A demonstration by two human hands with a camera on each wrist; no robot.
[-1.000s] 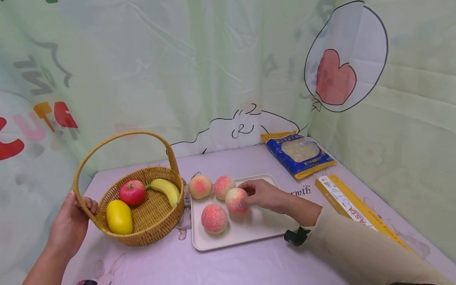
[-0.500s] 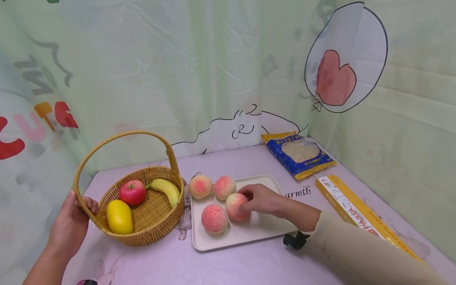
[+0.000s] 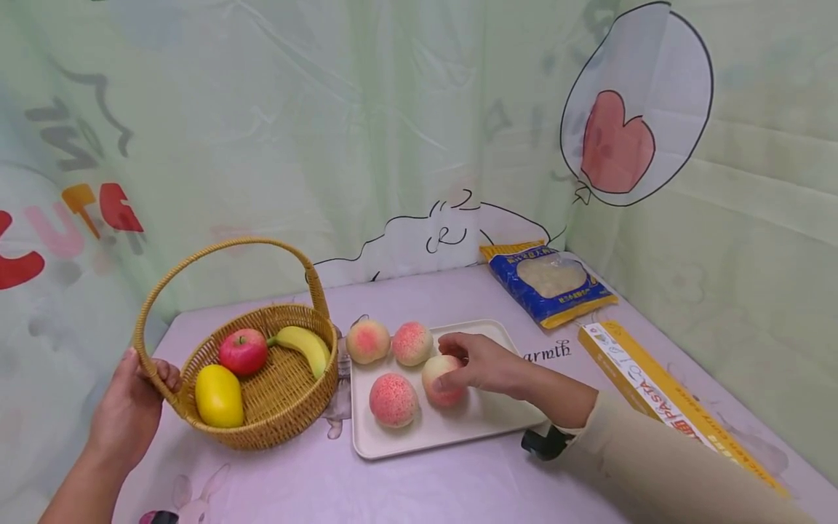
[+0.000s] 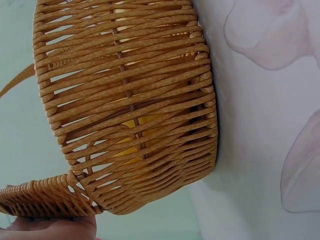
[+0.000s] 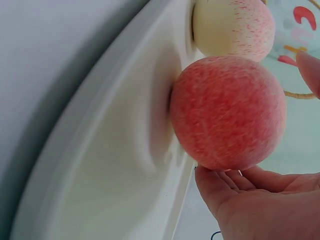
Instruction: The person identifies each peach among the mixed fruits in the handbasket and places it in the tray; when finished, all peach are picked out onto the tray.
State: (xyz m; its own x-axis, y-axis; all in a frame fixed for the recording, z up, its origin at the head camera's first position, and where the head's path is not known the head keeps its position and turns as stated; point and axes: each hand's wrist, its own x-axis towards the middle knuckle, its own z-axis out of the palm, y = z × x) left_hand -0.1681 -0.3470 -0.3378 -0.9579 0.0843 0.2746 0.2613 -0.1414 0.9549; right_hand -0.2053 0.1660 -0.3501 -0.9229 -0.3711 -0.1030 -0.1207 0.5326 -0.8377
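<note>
My left hand [image 3: 127, 416] grips the handle [image 3: 145, 320] of a wicker basket [image 3: 281, 426] at its left side. A red apple [image 3: 244, 352], a banana [image 3: 305, 348] and a yellow mango [image 3: 219, 397] lie in the basket. My right hand [image 3: 489, 366] holds a pink and cream peach [image 3: 437, 372] low over the beige tray [image 3: 484, 429], fingers on the far side and thumb on the near side. In the right wrist view the fingers [image 5: 215, 192] touch this peach [image 5: 227, 112]. Another peach [image 3: 393, 400], a speckled peach [image 3: 412, 343] and a paler peach [image 3: 368, 342] sit on the tray.
A blue and yellow food bag [image 3: 550, 282] lies at the back right. Nearer along the right side is a long yellow pasta box [image 3: 661, 397]. Printed cloth [image 3: 406, 94] hangs behind the table. The basket stands just left of the tray.
The peach in my right hand has shifted slightly right and nearer, away from the speckled peach. My left hand and the basket have stayed in place.
</note>
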